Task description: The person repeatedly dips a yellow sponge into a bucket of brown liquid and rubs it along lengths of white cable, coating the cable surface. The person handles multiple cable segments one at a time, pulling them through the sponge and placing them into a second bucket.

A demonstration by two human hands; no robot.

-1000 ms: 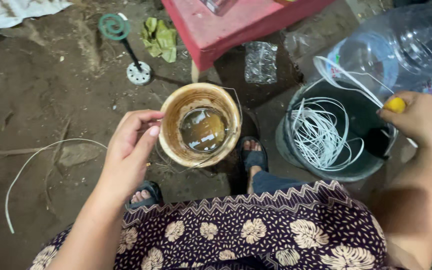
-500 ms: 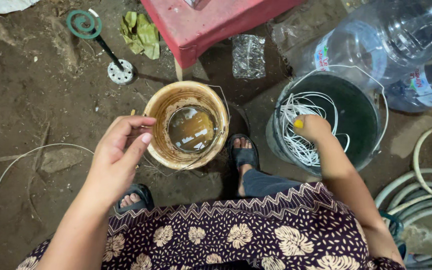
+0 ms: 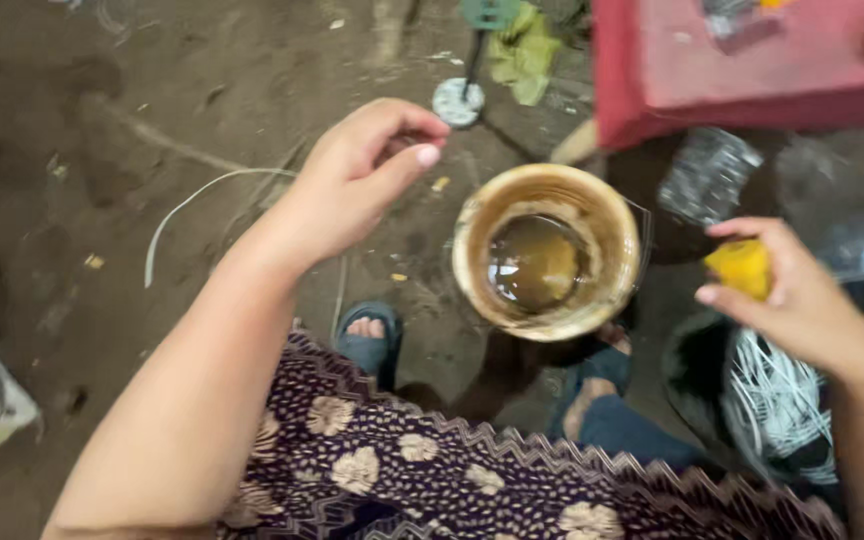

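The right hand (image 3: 802,300), just right of the brown bowl (image 3: 547,250), pinches a small yellow thing (image 3: 742,268) in its fingers. The left hand (image 3: 352,185), left of the bowl, is half curled and holds nothing.
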